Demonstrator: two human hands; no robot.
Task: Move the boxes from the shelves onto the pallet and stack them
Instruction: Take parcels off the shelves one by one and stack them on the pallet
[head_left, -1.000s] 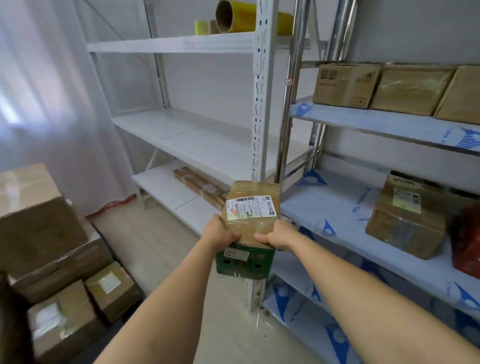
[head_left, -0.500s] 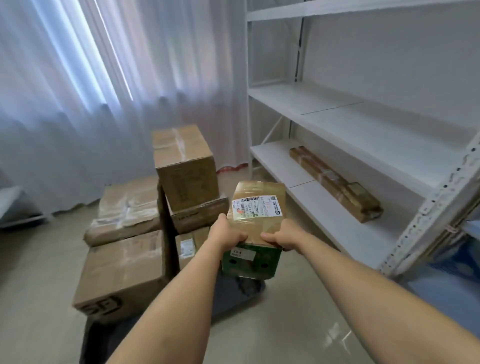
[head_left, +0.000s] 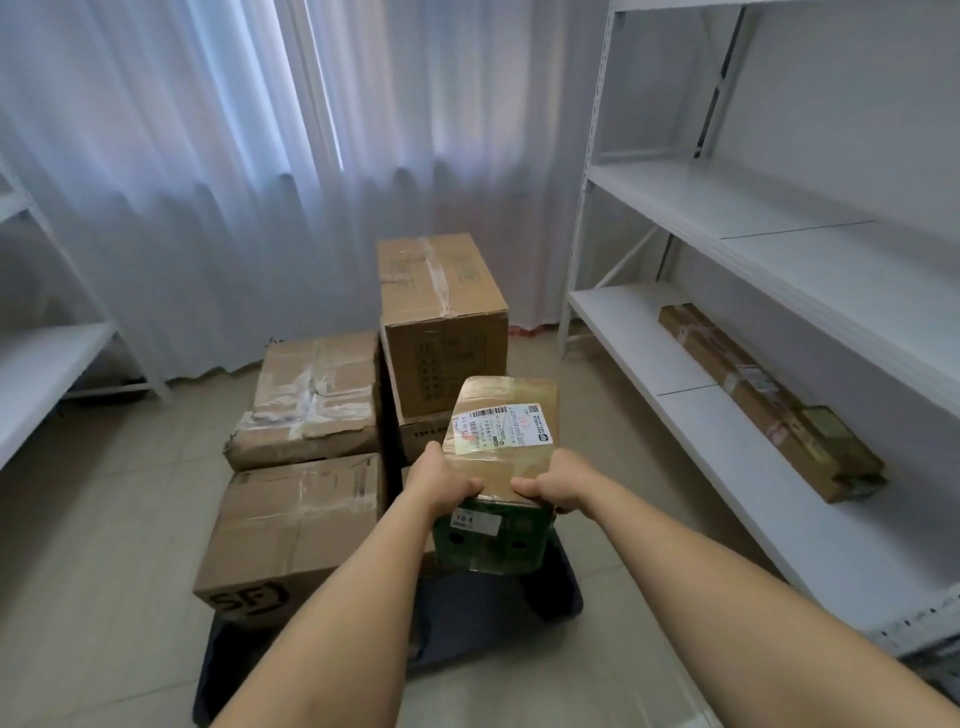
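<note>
The step in hand is the carry. Both hands hold a small taped brown cardboard parcel with a white shipping label and a green printed lower part (head_left: 501, 467) in mid-air, over the dark pallet (head_left: 498, 613) on the tiled floor. The left hand (head_left: 441, 480) grips the parcel's left edge with thumb curled over the top; the right hand (head_left: 553, 480) grips the right edge the same way. The parcel touches none of the stacked boxes.

On the pallet, at about ten o'clock from the parcel, a crumpled, heavily taped brown carton (head_left: 317, 400) lies on a large brown carton printed with black letters on its front face (head_left: 291, 530). At twelve o'clock a tall brown carton sealed with clear tape (head_left: 441, 306) stands on a lower brown box (head_left: 423, 434) that is mostly hidden behind the parcel.

At three o'clock, a long flat brown package (head_left: 769, 405) lies on the lower board of the white metal shelving (head_left: 727, 208), not yet moved.

The next move, as I judge it, calls for lowering the parcel onto the bare near-right part of the pallet, flat and square against its neighbours, before either hand releases. Tilting it would risk a lean against the tall stack.
</note>
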